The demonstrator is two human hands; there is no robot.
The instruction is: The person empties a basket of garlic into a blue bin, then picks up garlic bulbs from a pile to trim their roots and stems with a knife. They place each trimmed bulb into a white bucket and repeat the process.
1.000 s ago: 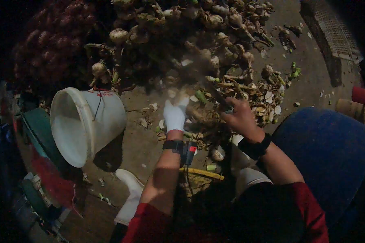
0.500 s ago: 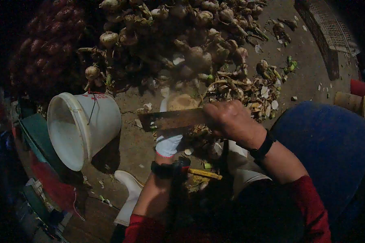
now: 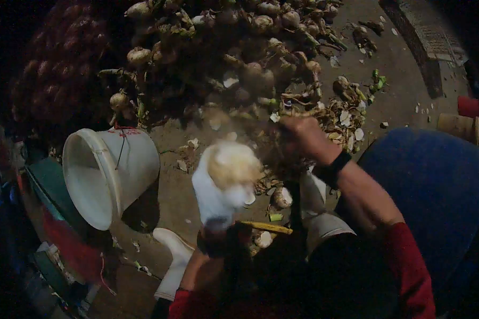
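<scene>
A trimming step seems to be in hand, judged from the cut stalks and loose skins strewn over the floor [image 3: 173, 181]. A garlic bulb [image 3: 233, 164] is held near the middle of the frame by the white-gloved left hand [image 3: 210, 189], whose fingers appear closed around it. At the centre right, the bare right hand [image 3: 306, 135] is curled, apparently around the handle of a knife [image 3: 266, 126], though the blade is lost in blur and shadow. For any further cut, the bulb would need to be kept steady, with the gloved fingers clear of the edge. The bulb is seen as a broad, rounded, cream-to-yellow shape, brightly lit on top; its skin and any stalk are too smeared to be made out. More garlic is heaped in a pile [image 3: 263, 24] across the top of the frame, scraps [image 3: 351, 122] are scattered at the upper right, and a white bucket [image 3: 135, 170] is seen at the left.
</scene>
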